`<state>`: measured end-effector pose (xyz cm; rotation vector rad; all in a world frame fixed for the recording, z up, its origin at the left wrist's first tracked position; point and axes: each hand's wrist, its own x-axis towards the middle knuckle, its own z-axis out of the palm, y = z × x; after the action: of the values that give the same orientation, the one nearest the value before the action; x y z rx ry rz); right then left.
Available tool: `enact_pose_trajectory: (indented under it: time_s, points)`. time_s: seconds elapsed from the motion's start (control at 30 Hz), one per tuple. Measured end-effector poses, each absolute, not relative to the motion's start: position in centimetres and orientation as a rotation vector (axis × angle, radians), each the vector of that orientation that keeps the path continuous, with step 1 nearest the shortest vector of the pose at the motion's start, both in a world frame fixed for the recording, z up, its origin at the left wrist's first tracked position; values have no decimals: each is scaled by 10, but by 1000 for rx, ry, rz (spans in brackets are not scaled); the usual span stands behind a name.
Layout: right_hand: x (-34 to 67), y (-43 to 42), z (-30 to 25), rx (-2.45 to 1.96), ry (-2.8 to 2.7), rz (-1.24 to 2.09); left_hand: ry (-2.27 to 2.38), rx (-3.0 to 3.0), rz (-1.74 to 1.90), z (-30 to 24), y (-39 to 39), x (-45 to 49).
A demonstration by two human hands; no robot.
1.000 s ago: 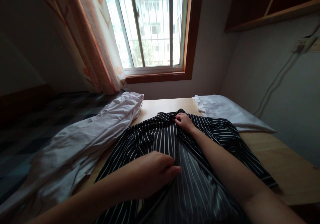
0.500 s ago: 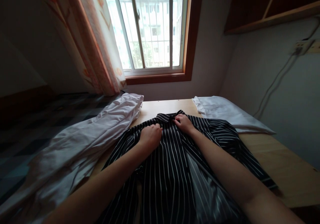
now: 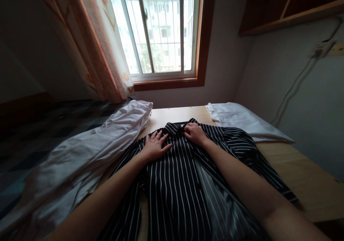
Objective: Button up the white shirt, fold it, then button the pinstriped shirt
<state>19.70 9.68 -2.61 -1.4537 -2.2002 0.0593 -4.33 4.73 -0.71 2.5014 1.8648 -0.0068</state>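
Note:
A black shirt with thin white stripes point(image 3: 177, 183) lies spread on a light wooden table point(image 3: 301, 173), its collar toward the window. My left hand point(image 3: 154, 146) rests flat on the shirt's left front just below the collar, fingers spread. My right hand point(image 3: 194, 132) sits at the collar, fingers curled and pinching the fabric there. Both forearms stretch over the shirt from the near edge.
A crumpled white garment point(image 3: 88, 155) drapes over the table's left side. Another white cloth point(image 3: 242, 119) lies at the far right, by the wall. A window point(image 3: 158, 29) with a patterned curtain point(image 3: 104, 51) is behind the table. A wooden shelf point(image 3: 290, 8) hangs upper right.
My left hand moved from the shirt's lower front up to the chest near the collar and opened flat. The left front panel now lies closed over the shirt. My right hand stayed at the collar.

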Motion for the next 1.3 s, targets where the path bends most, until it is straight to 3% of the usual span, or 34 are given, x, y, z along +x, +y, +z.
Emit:
enact_pose_trajectory:
  time_s: [0.17, 0.3, 0.4, 0.93, 1.3]
  points:
    - [187, 90, -21, -1533, -2181, 19, 1819, 2413, 3, 7, 65, -45]
    - [187, 90, -21, -1537, -2185, 22, 2005, 2301, 178, 10, 73, -29]
    - [188, 91, -23, -1523, -2193, 13, 2099, 2314, 112, 1, 72, -22]
    - [192, 97, -28, -1471, -2118, 112, 1936, 2527, 160, -9, 61, -56]
    - [189, 92, -23, -1498, -2081, 84, 1940, 2633, 322, 24, 83, 8]
